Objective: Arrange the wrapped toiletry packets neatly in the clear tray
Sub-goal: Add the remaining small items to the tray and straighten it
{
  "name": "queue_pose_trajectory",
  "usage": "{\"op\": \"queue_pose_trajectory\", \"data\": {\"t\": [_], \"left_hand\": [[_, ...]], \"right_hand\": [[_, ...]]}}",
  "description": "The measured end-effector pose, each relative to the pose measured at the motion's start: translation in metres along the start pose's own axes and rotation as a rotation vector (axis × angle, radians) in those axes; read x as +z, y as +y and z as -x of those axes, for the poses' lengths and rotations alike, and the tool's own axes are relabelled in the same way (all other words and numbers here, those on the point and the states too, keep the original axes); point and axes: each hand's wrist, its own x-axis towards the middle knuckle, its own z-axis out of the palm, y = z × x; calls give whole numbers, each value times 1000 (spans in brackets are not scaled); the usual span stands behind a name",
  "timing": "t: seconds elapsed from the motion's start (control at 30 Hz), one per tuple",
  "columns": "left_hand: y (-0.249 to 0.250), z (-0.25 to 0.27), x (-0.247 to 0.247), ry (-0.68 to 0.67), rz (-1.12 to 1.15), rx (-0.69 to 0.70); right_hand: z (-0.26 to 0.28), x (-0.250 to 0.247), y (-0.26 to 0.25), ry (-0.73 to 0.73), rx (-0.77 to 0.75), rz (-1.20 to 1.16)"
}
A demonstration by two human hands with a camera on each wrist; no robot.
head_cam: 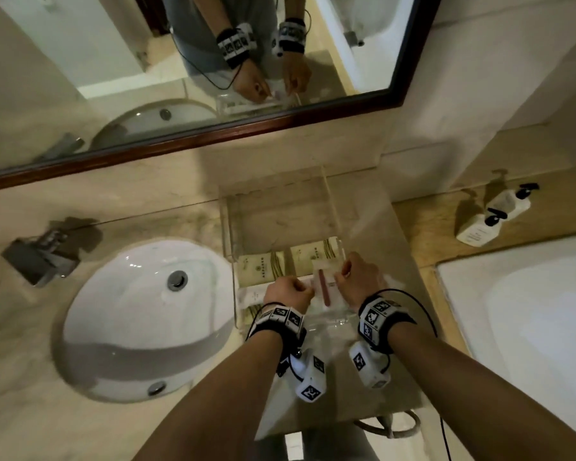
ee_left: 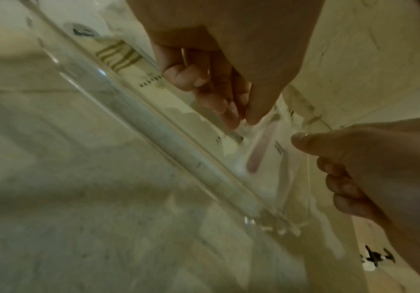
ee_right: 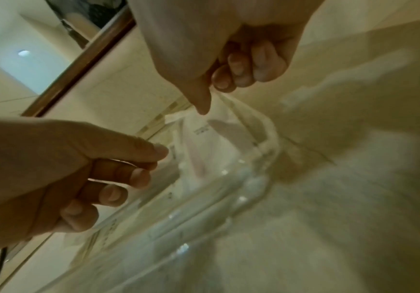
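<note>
The clear tray (head_cam: pixel 332 202) stands on the marble counter, right of the sink. Two cream packets with gold stripes (head_cam: pixel 261 266) (head_cam: pixel 315 254) lie side by side in it. In front of them a see-through packet holding a pink nail file (head_cam: pixel 325 289) is held low over the tray's near end. My left hand (head_cam: pixel 305 289) pinches its left edge and my right hand (head_cam: pixel 343 271) pinches its far right corner. The left wrist view shows the file (ee_left: pixel 259 150) behind the tray wall (ee_left: pixel 154 123). Another pale packet (head_cam: pixel 251 296) lies partly under my left hand.
A white sink (head_cam: pixel 147 314) with a chrome faucet (head_cam: pixel 40 257) lies to the left. A framed mirror (head_cam: pixel 180 78) hangs behind the counter. Two white pump bottles (head_cam: pixel 492 211) stand on the ledge at the right, above a bathtub (head_cam: pixel 529 311).
</note>
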Motion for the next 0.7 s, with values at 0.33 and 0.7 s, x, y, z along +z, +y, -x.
{"op": "queue_pose_trajectory", "data": {"t": [0.33,0.7], "left_hand": [[-86,-5,-109,132,248,1],[-283,2,-246,154,280,-91]], "right_hand": [[13,68,-142,-134,-245,-116],[101,206,-294,-217,-245,-131]]}}
